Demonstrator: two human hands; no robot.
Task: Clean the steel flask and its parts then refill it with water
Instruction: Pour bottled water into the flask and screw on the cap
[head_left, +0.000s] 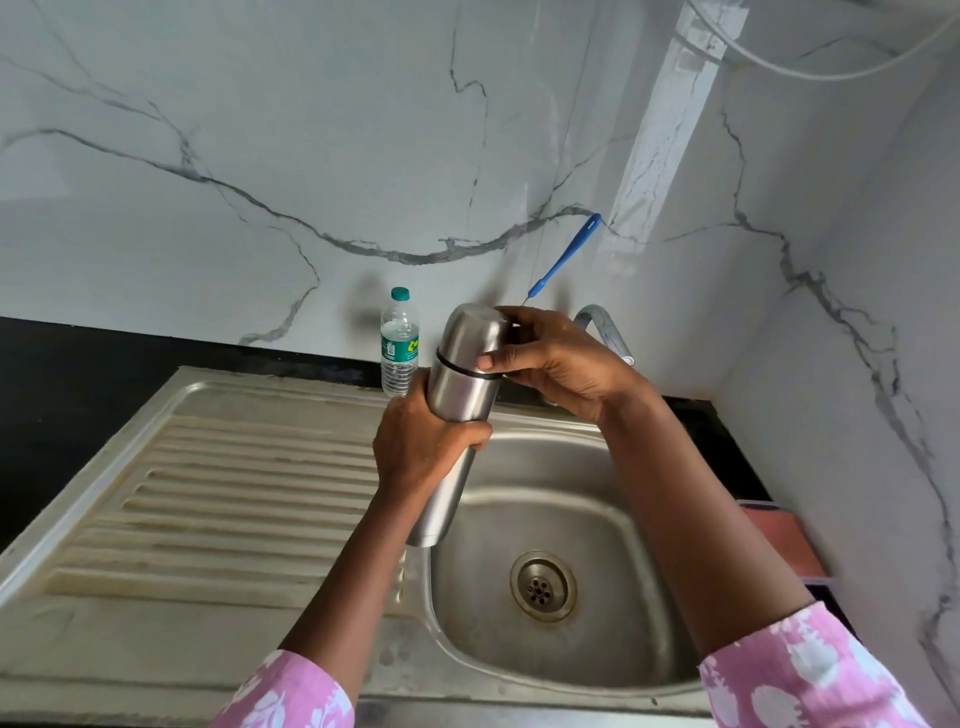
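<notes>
pink sleeves (291, 691) frame the sink (613, 649). left hand (415, 447) wraps the flask (457, 395) mid-body above the basin; right hand (550, 358) grips its cap (475, 332). smooth rigid steel, likely slippery: hold firmly.

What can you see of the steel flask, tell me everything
The flask is a tall brushed-steel cylinder with a domed steel cap still on, a dark ring marking the seam. It is held tilted above the sink basin. The left hand grips its body; the right hand grips the cap.
</notes>
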